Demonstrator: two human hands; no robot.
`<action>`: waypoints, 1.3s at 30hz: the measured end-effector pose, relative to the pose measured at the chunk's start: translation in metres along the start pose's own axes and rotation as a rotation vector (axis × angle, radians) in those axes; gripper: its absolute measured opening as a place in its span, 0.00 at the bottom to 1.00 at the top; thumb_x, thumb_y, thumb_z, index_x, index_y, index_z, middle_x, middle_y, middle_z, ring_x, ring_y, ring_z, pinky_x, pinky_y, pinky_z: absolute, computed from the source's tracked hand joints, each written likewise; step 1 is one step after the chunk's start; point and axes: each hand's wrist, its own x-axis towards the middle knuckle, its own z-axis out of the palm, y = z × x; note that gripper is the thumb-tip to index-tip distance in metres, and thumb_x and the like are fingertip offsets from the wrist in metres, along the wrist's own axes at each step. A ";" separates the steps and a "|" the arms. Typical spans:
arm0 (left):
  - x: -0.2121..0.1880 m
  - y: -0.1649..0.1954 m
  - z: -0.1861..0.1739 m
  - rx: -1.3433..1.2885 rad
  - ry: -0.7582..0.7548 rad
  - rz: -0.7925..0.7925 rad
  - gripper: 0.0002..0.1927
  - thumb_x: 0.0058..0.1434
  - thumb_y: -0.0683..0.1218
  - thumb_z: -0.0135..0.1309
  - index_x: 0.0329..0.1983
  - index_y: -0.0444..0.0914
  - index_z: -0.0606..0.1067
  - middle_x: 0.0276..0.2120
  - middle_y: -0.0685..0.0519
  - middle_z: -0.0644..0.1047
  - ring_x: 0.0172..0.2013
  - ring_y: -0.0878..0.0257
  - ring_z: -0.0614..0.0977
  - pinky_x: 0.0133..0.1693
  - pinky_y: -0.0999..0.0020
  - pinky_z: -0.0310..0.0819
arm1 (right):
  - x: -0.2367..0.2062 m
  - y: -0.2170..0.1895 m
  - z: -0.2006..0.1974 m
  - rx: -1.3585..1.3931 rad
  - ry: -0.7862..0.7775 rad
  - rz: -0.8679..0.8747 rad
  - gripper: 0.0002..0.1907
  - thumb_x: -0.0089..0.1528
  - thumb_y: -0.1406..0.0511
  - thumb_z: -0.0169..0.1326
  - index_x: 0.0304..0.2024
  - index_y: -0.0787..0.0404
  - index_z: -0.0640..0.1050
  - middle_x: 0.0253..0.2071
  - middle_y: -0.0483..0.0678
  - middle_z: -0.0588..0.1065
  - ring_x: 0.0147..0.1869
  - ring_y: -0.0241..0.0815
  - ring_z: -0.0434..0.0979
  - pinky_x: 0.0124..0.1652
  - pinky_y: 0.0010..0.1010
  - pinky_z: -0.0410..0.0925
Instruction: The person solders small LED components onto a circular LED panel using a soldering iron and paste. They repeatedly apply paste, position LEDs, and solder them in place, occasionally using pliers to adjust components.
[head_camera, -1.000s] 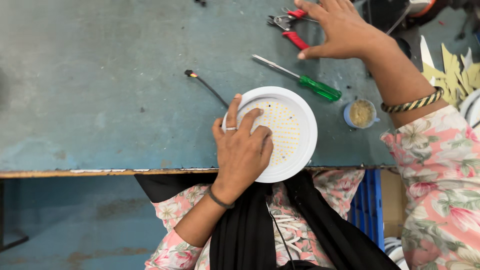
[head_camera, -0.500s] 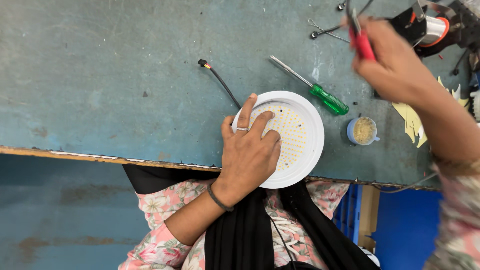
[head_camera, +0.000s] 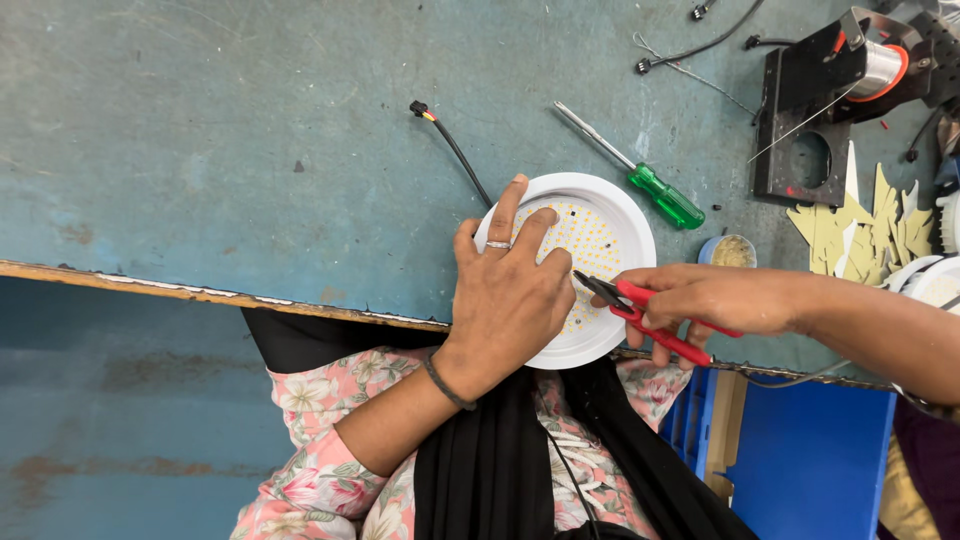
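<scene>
A round white light fitting (head_camera: 610, 215) with a board of small yellow dots lies at the near edge of the blue-green table (head_camera: 250, 150). My left hand (head_camera: 510, 290) presses flat on its left half, a ring on one finger. My right hand (head_camera: 700, 300) holds red-handled cutters (head_camera: 640, 312), whose dark jaws point at the board next to my left fingers. A black cable (head_camera: 455, 150) runs from the fitting's far side.
A green-handled screwdriver (head_camera: 640, 170) lies just beyond the fitting. A small blue pot (head_camera: 730, 250) stands to its right. Further right are a black stand with a wire spool (head_camera: 840, 90) and yellow cut-out pieces (head_camera: 860, 230). A blue crate (head_camera: 810, 450) sits below the table edge.
My right hand has come down from the far right of the table with the red cutters and now holds them at the fitting. My left hand stays on the fitting.
</scene>
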 end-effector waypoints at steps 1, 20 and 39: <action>0.000 0.000 0.000 -0.002 0.001 0.001 0.04 0.54 0.47 0.61 0.29 0.42 0.80 0.58 0.48 0.74 0.71 0.46 0.60 0.58 0.34 0.56 | 0.000 -0.001 0.000 0.018 0.007 0.013 0.20 0.59 0.59 0.47 0.52 0.55 0.73 0.38 0.44 0.78 0.37 0.34 0.81 0.31 0.27 0.70; -0.001 0.001 0.003 0.027 0.009 0.005 0.05 0.54 0.48 0.61 0.30 0.42 0.80 0.57 0.49 0.74 0.71 0.46 0.61 0.58 0.37 0.55 | 0.004 0.007 0.008 0.027 0.077 -0.079 0.15 0.60 0.62 0.46 0.47 0.61 0.73 0.34 0.47 0.77 0.28 0.38 0.81 0.26 0.29 0.71; 0.001 0.004 0.005 0.046 0.022 0.018 0.05 0.54 0.48 0.61 0.30 0.42 0.80 0.57 0.49 0.73 0.71 0.46 0.61 0.59 0.39 0.54 | -0.002 0.004 0.020 -0.063 0.213 -0.111 0.14 0.59 0.62 0.46 0.44 0.61 0.73 0.27 0.46 0.77 0.24 0.37 0.79 0.24 0.30 0.70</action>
